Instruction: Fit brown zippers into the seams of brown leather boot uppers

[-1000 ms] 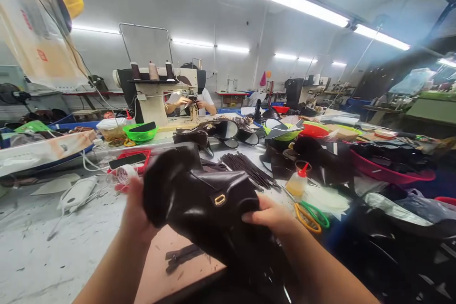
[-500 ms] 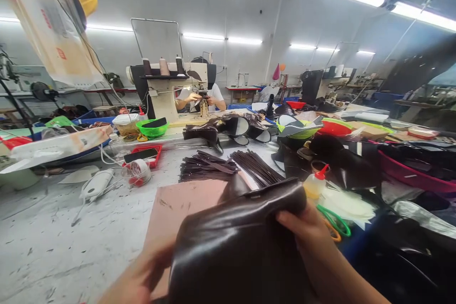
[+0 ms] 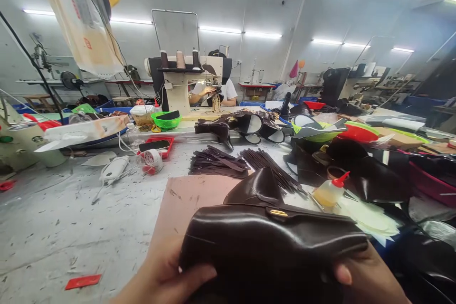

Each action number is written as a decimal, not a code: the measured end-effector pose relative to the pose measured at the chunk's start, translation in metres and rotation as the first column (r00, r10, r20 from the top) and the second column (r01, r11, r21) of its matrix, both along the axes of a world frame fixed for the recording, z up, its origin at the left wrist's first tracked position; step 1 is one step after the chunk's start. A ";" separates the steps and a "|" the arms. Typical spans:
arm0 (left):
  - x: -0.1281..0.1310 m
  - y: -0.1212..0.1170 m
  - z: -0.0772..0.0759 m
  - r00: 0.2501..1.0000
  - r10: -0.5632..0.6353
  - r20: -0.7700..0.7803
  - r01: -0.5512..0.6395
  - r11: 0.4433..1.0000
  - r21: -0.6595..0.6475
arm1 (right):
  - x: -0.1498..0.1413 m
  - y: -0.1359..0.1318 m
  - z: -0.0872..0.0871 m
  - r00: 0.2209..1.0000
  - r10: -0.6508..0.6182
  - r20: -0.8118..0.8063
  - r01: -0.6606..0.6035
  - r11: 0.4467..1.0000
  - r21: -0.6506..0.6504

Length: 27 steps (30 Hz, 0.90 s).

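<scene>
A glossy dark brown leather bag piece (image 3: 270, 247) with a small gold metal fitting on its upper edge is held up close to me. My left hand (image 3: 174, 266) grips its left side, thumb lying over the front. At the right end my right hand (image 3: 359, 266) is closed on it, the thumb tip showing and the other fingers hidden behind the leather. Just beyond it, another dark leather piece (image 3: 254, 187) rests on the pinkish-brown board (image 3: 181, 199). Thin dark leather strips (image 3: 217, 161) lie in piles behind the board.
A glue bottle (image 3: 329, 192) with a red tip stands at right by pale sheets (image 3: 370, 216). A red tray (image 3: 167, 147), tape roll (image 3: 151, 161) and white power strip (image 3: 116, 168) lie at left. Across the table, another person's hands (image 3: 206, 92) work at a sewing machine (image 3: 183, 90).
The leather bag piece has turned and lowered, bringing its gold fitting into view. My right hand has moved down and right with its end. The camera view has swung left.
</scene>
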State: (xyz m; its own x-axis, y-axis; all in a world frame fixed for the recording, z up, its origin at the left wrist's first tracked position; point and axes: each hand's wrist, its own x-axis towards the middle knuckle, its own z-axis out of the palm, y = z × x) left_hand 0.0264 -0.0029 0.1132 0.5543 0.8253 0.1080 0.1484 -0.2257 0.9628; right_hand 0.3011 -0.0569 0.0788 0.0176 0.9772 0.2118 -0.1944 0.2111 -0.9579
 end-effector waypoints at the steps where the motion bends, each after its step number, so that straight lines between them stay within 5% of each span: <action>1: -0.001 0.002 0.003 0.999 -0.021 -0.045 0.023 0.998 0.053 | -0.001 0.001 0.002 0.997 0.063 -0.048 -0.065 0.996 -0.055; 5: -0.004 0.025 0.011 0.996 -0.004 -0.087 0.015 0.991 0.133 | -0.002 0.032 0.021 0.965 0.254 -0.066 -0.262 0.952 -0.159; 12: 0.034 0.109 0.041 0.953 0.238 0.187 -0.256 0.963 0.080 | 0.006 0.157 0.062 0.970 0.196 -0.145 -0.215 0.967 -0.134; 15: 0.042 0.130 0.028 0.907 0.315 0.281 -0.309 0.949 -0.066 | 0.006 0.188 0.063 0.956 0.284 -0.066 -0.288 0.956 -0.057; 18: 0.039 0.134 -0.023 0.897 0.388 0.210 -0.331 0.907 -0.260 | -0.002 0.191 0.029 0.959 0.280 -0.034 -0.282 0.950 -0.135; 22: 0.040 0.125 -0.099 0.875 0.467 0.123 -0.366 0.807 -0.464 | -0.023 0.168 -0.049 0.970 0.221 -0.098 -0.241 0.921 -0.308; 24: 0.044 0.120 -0.119 0.868 0.477 0.138 -0.350 0.784 -0.513 | -0.036 0.154 -0.079 0.976 0.204 -0.073 -0.217 0.921 -0.324; 27: 0.050 0.112 -0.126 0.880 0.443 0.170 -0.298 0.795 -0.528 | -0.055 0.145 -0.096 0.980 0.195 0.047 -0.167 0.923 -0.347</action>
